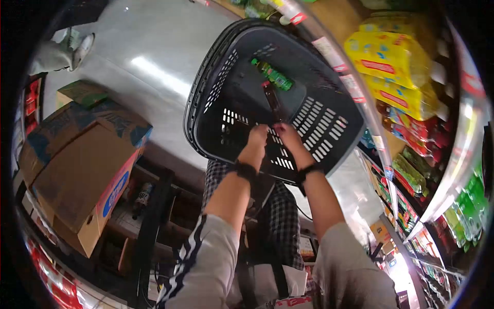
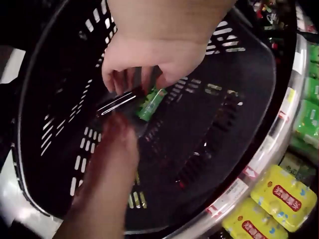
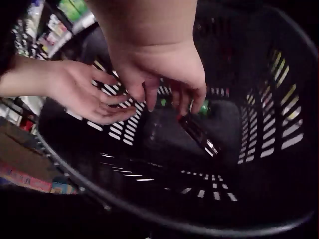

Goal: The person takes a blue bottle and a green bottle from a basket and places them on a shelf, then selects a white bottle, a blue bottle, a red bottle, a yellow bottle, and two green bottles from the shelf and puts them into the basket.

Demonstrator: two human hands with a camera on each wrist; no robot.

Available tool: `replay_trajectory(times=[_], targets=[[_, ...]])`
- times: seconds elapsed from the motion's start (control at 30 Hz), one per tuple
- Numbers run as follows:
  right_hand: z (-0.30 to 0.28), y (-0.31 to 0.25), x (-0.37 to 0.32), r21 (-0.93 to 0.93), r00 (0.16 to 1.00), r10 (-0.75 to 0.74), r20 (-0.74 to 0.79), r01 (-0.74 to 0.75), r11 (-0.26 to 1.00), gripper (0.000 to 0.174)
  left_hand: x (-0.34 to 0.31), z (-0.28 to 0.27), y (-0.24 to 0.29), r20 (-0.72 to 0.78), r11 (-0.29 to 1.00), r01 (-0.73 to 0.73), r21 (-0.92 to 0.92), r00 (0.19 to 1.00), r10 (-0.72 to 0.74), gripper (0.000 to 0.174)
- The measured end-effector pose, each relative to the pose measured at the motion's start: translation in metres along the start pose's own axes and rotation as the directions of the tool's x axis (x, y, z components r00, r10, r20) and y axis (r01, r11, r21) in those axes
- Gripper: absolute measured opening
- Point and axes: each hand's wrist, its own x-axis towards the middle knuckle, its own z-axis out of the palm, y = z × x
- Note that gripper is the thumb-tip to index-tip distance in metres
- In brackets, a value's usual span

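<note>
A black basket [image 1: 206, 129] holds a green-labelled bottle [image 1: 275, 76] and a dark bottle with a red cap [image 1: 272, 98]. Both hands reach inside it. My right hand [image 1: 289, 136], fingers bent loosely downward, is by one end of the dark bottle [image 3: 199, 137]; whether it touches cannot be told. Beside it, my left hand [image 1: 257, 138] has its fingers extended in the right wrist view [image 3: 89, 92], holding nothing. In the left wrist view its bent fingertips [image 2: 132, 82] overlap the dark bottle [image 2: 117, 103], with the green bottle [image 2: 151, 104] alongside.
Shelves with price labels [image 1: 355, 87] run along the right, carrying yellow-wrapped packs [image 1: 381, 64] and green bottles [image 1: 471, 198]. On the left are a large cardboard box [image 1: 72, 165] and a lying bottle [image 1: 142, 198]. Another person's leg [image 1: 51, 56] shows at the upper left, on the grey floor [image 1: 149, 31].
</note>
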Motion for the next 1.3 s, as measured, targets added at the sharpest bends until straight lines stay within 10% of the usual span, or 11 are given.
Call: replay_trajectory(times=[0.07, 0.13, 0.23, 0.33, 0.53, 0.7, 0.9, 1.1, 1.17, 1.3], targets=[[0.015, 0.011, 0.049, 0.119, 0.975, 0.206, 0.086, -0.216, 0.969, 0.031, -0.01, -0.003, -0.009, -0.109, 0.949, -0.208, -0.238, 0.976, 0.187, 0.016], [0.035, 0.035, 0.093, -0.326, 0.967, -0.104, -0.231, 0.024, 0.945, 0.049, -0.001, -0.008, -0.009, -0.209, 0.942, -0.197, -0.27, 0.967, 0.143, 0.021], [0.038, 0.005, 0.12, -0.439, 0.89, 0.195, -0.412, -0.382, 0.813, 0.067, 0.033, -0.009, -0.011, -0.288, 0.928, -0.128, -0.349, 0.957, 0.024, 0.024], [0.042, 0.027, 0.155, -0.431, 0.897, 0.253, -0.364, -0.402, 0.808, 0.075, 0.049, -0.013, 0.017, -0.155, 0.884, -0.099, -0.458, 0.987, 0.03, 0.027], [0.056, 0.079, 0.197, -0.47, 0.931, 0.158, -0.328, -0.306, 0.828, 0.033, 0.094, -0.021, 0.036, -0.165, 0.821, -0.16, -0.548, 0.983, 0.081, 0.013], [0.049, 0.061, 0.19, -0.527, 0.942, 0.228, -0.244, -0.327, 0.784, 0.041, 0.09, -0.016, 0.031, -0.141, 0.819, -0.113, -0.563, 0.989, 0.04, 0.009], [0.038, 0.032, 0.132, -0.303, 0.974, -0.118, -0.194, 0.054, 0.951, 0.05, 0.046, -0.019, 0.031, -0.059, 0.763, -0.088, -0.64, 0.996, 0.065, 0.01], [-0.018, -0.084, -0.028, 0.096, 0.96, -0.123, -0.251, 0.151, 0.984, 0.057, -0.011, -0.019, 0.035, 0.294, 0.703, 0.399, -0.589, 0.916, -0.273, 0.05], [-0.053, -0.133, -0.095, 0.113, 0.92, -0.144, -0.364, 0.197, 0.974, 0.059, -0.049, -0.009, 0.035, 0.457, 0.818, 0.25, -0.518, 0.889, 0.017, 0.041], [-0.115, -0.183, -0.186, -0.288, 0.559, -0.604, -0.568, 0.552, 0.782, 0.064, -0.216, 0.031, 0.087, 0.254, 0.819, -0.31, -0.483, 0.845, 0.47, 0.04]])
